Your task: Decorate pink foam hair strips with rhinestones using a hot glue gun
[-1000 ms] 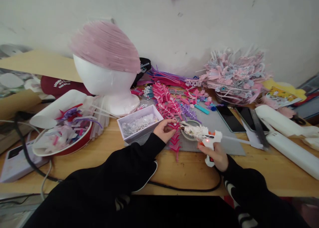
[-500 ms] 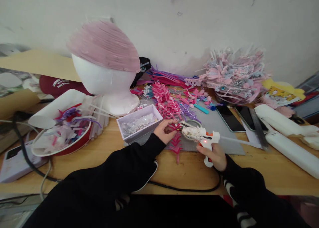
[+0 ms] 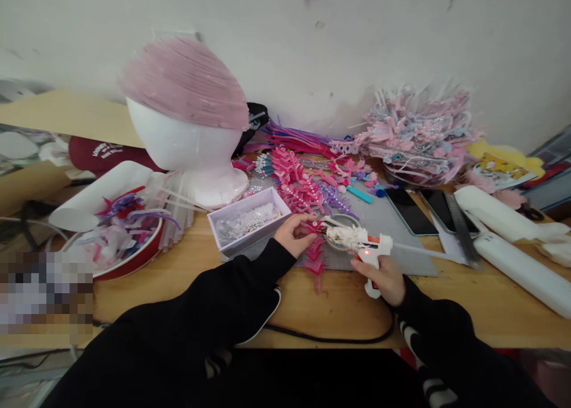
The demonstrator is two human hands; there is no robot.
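My right hand [image 3: 384, 278] grips a white hot glue gun [image 3: 362, 245] with a lit red light, its nozzle pointing left. The nozzle tip meets a pink feather-shaped trim piece [image 3: 314, 254] that my left hand [image 3: 294, 233] pinches at its top end. The trim lies on a grey mat [image 3: 392, 229] on the wooden table [image 3: 178, 277]. A small round dish [image 3: 341, 220] sits just behind the gun's nozzle. Both arms wear black sleeves.
A white foam head with a pink fan cap [image 3: 187, 116] stands at the back left. A lilac box of beads [image 3: 247, 220] sits beside my left hand. Several pink trims [image 3: 303, 182], a pink headdress [image 3: 419, 134], two phones [image 3: 408, 209], a ruler [image 3: 459, 229], white rolls [image 3: 513, 241] and a red bowl [image 3: 120, 241] crowd the table.
The glue gun and my right hand have shifted a little left toward the trim piece. My left hand stays put on the trim.
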